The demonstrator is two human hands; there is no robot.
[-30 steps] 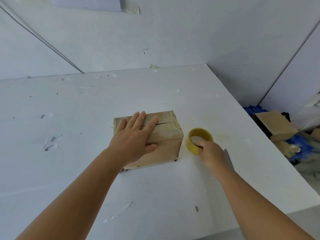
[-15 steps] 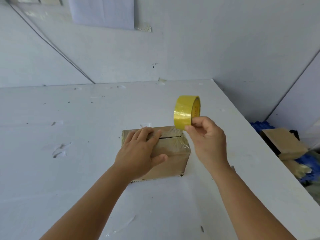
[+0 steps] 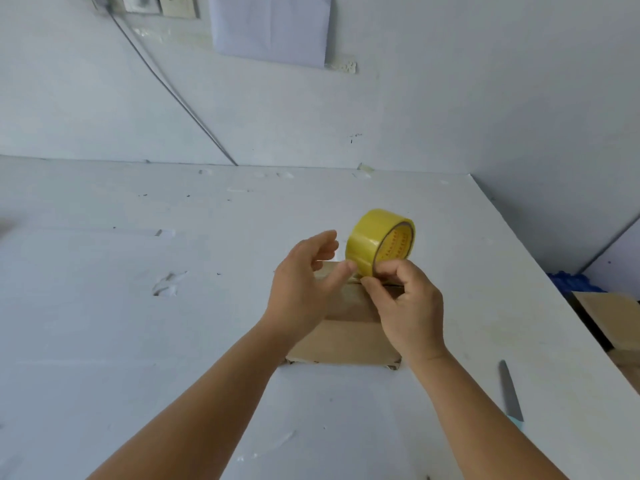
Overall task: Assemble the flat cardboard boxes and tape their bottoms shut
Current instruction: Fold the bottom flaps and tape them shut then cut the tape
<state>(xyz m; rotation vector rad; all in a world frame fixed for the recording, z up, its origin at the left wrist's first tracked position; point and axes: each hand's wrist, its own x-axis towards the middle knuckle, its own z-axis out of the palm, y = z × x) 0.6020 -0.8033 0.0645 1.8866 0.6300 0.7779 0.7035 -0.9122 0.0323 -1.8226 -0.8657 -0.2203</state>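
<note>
Two bare forearms come up from the bottom edge onto the white table [image 3: 138,341], and the two hands meet close together above one cardboard box [image 3: 346,341]. To the right, near the table's edge, lies one slim grey blade [image 3: 509,393] with a pale tip, well apart from the box.

The box sits on the table just beyond the wrists, its brown front face towards the camera. Shiny tape seems to cover its top, though both hands hide most of that surface.

The right hand [image 3: 410,306] has its fingers curled in and pinches the lower rim of one yellow tape roll [image 3: 379,242], holding it upright above the far right part of the box, with the core facing right. The left hand [image 3: 301,289] is loosely spread, fingers slightly bent, and grips nothing; its thumb tip reaches towards the lower left of the roll, where the tape's edge would be. Whether the thumb actually touches the roll cannot be told.

Past the table's right edge, lower down, are more cardboard pieces [image 3: 609,313], at least one tan panel, next to something blue [image 3: 571,282]; a count is not possible there.

Behind the table stands a pale wall [image 3: 450,98] with one sheet of paper [image 3: 273,26] stuck on it, one dark cable [image 3: 173,88] running down diagonally, and wall plates [image 3: 162,3] at the top edge.
</note>
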